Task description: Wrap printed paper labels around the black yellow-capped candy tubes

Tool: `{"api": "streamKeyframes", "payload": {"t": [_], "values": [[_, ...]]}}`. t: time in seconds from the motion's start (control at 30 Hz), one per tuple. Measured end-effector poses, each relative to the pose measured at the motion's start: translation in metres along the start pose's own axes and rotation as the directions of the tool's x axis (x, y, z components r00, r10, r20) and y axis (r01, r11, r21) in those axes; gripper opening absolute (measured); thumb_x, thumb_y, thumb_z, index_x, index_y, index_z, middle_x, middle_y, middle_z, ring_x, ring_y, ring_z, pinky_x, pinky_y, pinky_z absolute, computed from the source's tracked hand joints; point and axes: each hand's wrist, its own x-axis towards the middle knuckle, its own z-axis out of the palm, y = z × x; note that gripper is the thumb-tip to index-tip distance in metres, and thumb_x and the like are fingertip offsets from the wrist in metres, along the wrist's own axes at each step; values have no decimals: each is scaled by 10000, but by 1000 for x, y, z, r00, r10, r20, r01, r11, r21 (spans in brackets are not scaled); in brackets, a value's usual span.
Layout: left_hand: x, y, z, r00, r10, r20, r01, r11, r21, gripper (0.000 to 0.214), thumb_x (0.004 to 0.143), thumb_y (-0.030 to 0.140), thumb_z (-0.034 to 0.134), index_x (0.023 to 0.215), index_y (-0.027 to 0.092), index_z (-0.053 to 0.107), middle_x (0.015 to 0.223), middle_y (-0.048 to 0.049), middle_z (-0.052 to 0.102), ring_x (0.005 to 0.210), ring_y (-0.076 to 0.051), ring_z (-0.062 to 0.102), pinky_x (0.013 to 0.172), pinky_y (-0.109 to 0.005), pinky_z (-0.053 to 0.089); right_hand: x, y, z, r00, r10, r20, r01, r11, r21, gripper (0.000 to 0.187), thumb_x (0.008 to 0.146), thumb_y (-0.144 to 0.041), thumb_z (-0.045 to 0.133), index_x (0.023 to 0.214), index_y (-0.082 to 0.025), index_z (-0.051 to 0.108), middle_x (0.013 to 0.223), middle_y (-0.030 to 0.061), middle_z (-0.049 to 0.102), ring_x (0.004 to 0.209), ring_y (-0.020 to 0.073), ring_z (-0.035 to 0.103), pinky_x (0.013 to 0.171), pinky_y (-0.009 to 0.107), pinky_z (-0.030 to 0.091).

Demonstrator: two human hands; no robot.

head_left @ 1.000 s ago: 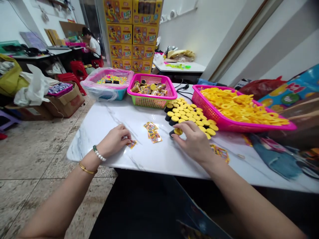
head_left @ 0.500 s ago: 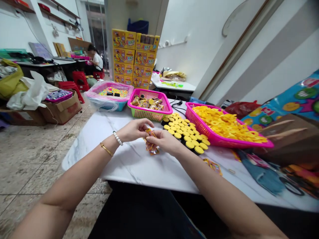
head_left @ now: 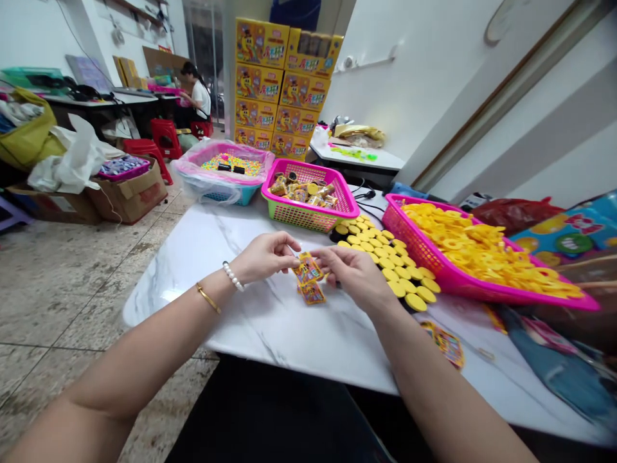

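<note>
My left hand (head_left: 272, 257) is closed in a pinch on the left edge of a small orange-and-purple printed label (head_left: 308, 269). At the label's right edge is my right hand (head_left: 354, 273), its thumb and forefinger closed on it. Just below, another printed label (head_left: 312, 293) lies on the white marbled table (head_left: 231, 328), partly covered by the held one. Beside my right hand stand rows of black cups with yellow lids (head_left: 380, 247). More printed labels (head_left: 448, 344) lie near my right forearm.
A pink basket (head_left: 405, 238) of yellow plastic pieces stands right. Behind my hands are a pink-and-green basket (head_left: 308, 222) of filled cups and a plastic-lined tub (head_left: 193, 164) of colourful beads. Stacked yellow boxes (head_left: 260, 83) rise behind; a person (head_left: 197, 96) sits far left.
The view has shifted, so the table items appear larger. My hands have drawn slightly apart, and the printed label between them now faces me more openly.
</note>
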Motion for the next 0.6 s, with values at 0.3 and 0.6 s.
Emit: {"api": "streamKeyframes", "payload": {"t": [0.3, 0.6], "values": [[-7, 7, 9, 937, 105, -332, -99, 994, 35, 189, 773, 305, 711, 747, 155, 598, 561, 28, 582, 466, -68, 507, 475, -192, 394, -6, 7, 26, 986, 74, -146, -56, 990, 126, 446, 706, -602, 717, 690, -171, 602, 475, -35, 573, 331, 62, 453, 329, 176, 349], [-21, 12, 25, 935, 111, -337, -103, 994, 40, 293, 823, 419, 661, 765, 144, 743, 504, 22, 545, 402, -57, 418, 412, -204, 325, -6, 9, 24, 971, 19, -238, 19, 988, 154, 543, 718, -706, 657, 665, -168, 600, 461, -20, 572, 323, 69, 456, 317, 181, 331]]}}
